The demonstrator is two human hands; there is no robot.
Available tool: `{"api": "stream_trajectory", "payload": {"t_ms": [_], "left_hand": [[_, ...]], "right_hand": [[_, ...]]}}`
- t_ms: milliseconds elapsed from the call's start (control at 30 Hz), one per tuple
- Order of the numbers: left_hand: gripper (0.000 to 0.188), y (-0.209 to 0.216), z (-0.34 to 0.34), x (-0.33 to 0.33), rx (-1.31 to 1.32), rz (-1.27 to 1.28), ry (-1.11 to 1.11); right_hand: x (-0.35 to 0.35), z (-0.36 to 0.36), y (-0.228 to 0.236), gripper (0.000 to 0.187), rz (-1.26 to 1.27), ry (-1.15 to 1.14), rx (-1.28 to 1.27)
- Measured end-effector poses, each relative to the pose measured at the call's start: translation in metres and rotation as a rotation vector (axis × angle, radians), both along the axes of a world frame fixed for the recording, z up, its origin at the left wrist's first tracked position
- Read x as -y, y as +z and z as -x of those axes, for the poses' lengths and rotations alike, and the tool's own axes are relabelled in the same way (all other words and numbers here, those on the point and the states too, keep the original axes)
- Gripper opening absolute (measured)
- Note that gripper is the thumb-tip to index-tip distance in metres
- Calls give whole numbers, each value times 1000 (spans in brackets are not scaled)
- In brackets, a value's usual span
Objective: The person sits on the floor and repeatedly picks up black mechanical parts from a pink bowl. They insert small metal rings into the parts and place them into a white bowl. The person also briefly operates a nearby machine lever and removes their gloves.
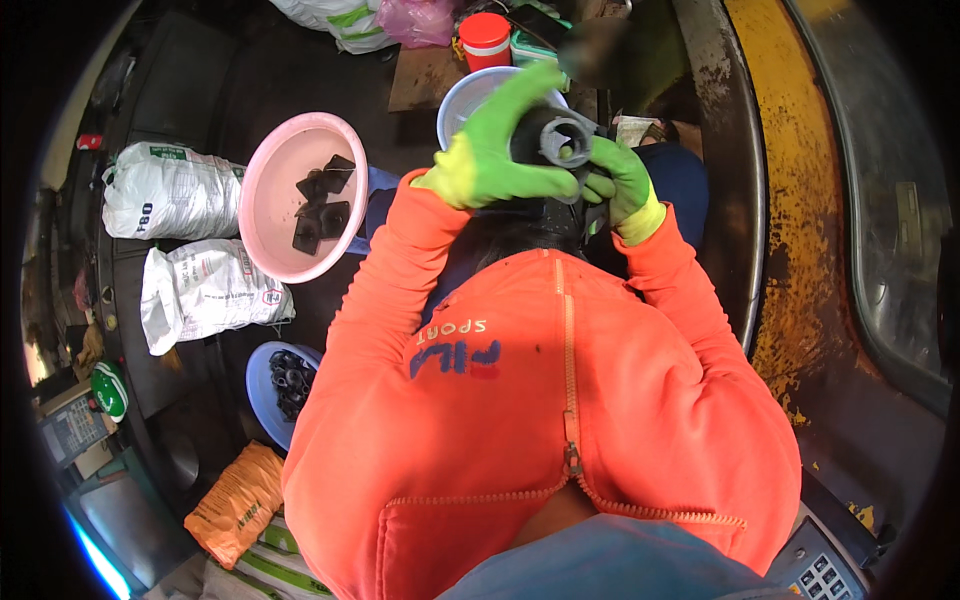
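Note:
A black, hollow, round part (548,132) with a ragged grey rim is held up in front of my chest, its open end facing up. My left hand (487,158), in a green glove with a yellow cuff, curves around its left side with thumb and fingers wide apart. My right hand (622,182), gloved alike, has bent fingers against the grey rim on the other side. A fingertip shows through the hole. Behind the hands stands a pale blue basin (462,98), partly covered by them.
Left of me, a pink basin (268,215) holds several black square pieces. Below it, a blue basin (262,385) contains small dark parts. White sacks (175,190) and an orange sack (236,505) lie further left. A red jug (485,42) stands ahead. A worn yellow machine frame (790,230) rises at right.

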State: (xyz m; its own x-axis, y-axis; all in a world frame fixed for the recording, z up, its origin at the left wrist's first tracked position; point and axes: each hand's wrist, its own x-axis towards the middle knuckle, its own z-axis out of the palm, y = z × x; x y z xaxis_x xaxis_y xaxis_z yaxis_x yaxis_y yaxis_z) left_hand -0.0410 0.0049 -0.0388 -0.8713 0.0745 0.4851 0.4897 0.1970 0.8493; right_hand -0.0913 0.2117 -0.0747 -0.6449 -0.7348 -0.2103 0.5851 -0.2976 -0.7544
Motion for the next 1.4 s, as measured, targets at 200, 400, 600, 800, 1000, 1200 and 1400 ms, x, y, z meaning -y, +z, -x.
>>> {"api": "stream_trajectory", "payload": {"t_ms": [200,400,600,800,1000,1200,1400], "left_hand": [[70,-28,-17,-18,708,-1416,-343],[66,-34,-23,-6,697,-1414,-476],[57,-31,-21,4,775,-1362,-322],[59,-26,-22,6,715,-1273,-359],[68,-13,-22,2,570,-1264,-248],[69,-6,-20,-5,314,-1149,-168],[74,-16,-9,-2,48,-767,-146]], "right_hand": [[11,-2,7,21,-50,23,50],[7,6,27,44,-528,-231,-838],[-1,7,40,22,-541,-140,-1592],[3,11,38,25,-556,-107,-1653],[8,2,26,25,-508,-131,-1496],[15,-19,24,29,-408,-91,-996],[22,-28,34,29,-412,-31,-451]]}}
